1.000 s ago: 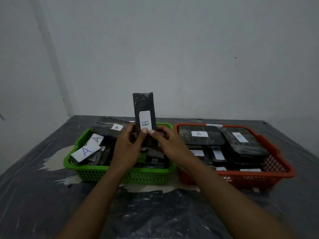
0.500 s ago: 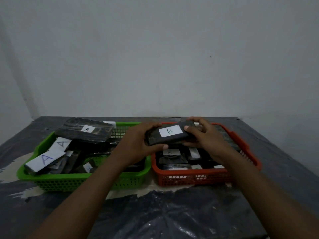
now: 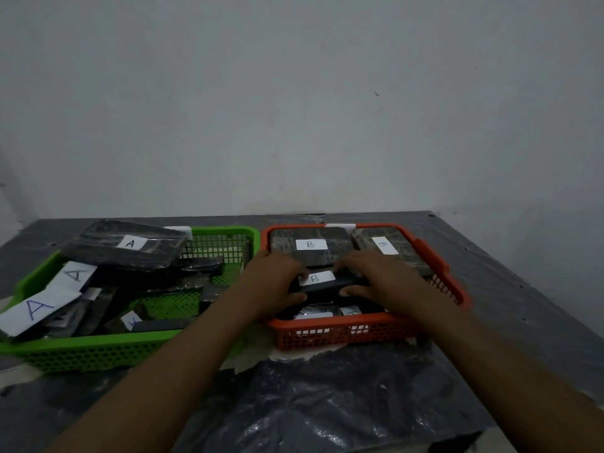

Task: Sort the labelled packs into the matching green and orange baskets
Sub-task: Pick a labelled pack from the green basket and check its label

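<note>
Head view: two perforated plastic baskets side by side on the desk (image 3: 523,256), green basket (image 3: 81,349) with A-labelled packs, orange basket (image 3: 343,333) with B ones. Left hand (image 3: 271,282) and right hand (image 3: 382,279) both grip one flat black B pack (image 3: 322,282) inside the orange basket, above other glossy film-wrapped packs.

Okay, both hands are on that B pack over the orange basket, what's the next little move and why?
Probably let go. The B pack lies flat inside the orange basket, among other B packs, with the left hand and right hand gripping its ends. It looks placed where it belongs.
</note>
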